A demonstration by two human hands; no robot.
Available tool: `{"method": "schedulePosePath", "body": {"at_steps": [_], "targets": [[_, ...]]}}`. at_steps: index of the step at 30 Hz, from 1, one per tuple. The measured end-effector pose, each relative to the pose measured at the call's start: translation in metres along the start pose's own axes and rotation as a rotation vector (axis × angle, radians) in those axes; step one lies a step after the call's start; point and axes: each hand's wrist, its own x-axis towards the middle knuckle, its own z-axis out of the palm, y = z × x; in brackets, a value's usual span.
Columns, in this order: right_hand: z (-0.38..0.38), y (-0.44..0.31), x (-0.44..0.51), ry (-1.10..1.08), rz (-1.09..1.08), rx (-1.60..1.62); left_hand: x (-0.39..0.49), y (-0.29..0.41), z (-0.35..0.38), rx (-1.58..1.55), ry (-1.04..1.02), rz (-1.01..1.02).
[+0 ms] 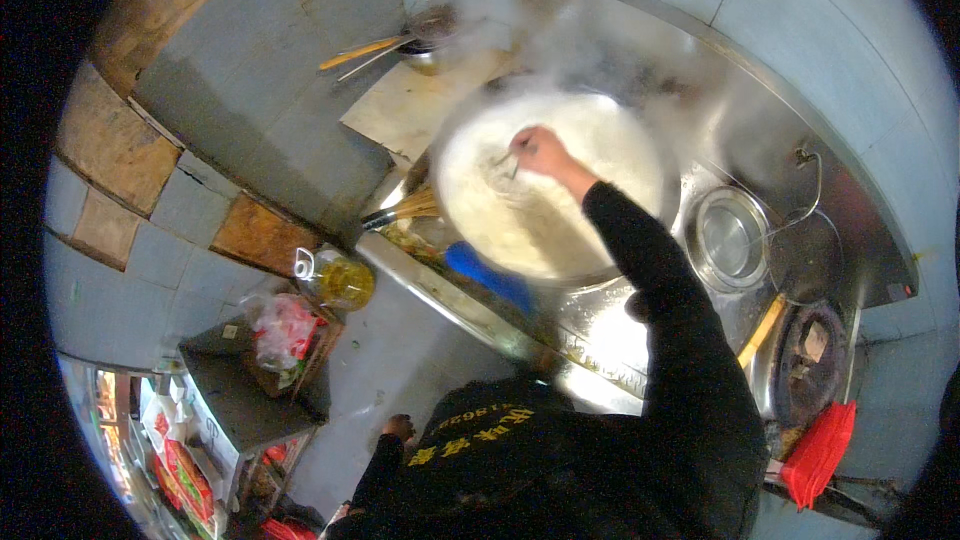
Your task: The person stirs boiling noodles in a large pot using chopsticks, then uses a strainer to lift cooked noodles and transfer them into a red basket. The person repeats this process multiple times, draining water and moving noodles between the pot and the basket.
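My right hand [541, 154] reaches over a large round pot [551, 187] of pale, steaming liquid. Its fingers are closed on a thin dark utensil [514, 165], whose lower end meets the liquid's surface; its exact kind cannot be told. My left hand [399, 427] hangs low beside my dark clothing, its fingers curled, with nothing visible in it. Left of the pot lie a bamboo brush [412, 206] with a dark handle and a blue cloth or plastic item [487, 276]. Steam blurs the pot's far rim.
A metal basin [727, 238] stands right of the pot, near a bent tap [817, 180]. A sieve [442, 19] rests on a pot at the back. A bottle of yellow oil [341, 281] and plastic bags [285, 330] stand at the left. A red plastic item [817, 457] is at lower right.
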Motion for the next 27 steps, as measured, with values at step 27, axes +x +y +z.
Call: {"method": "schedulePosePath", "body": {"at_steps": [27], "targets": [[-0.032,-0.026,-0.085,0.719,0.915,1.008,0.044,-0.072,-0.046,0.875,-0.208,0.306]]}}
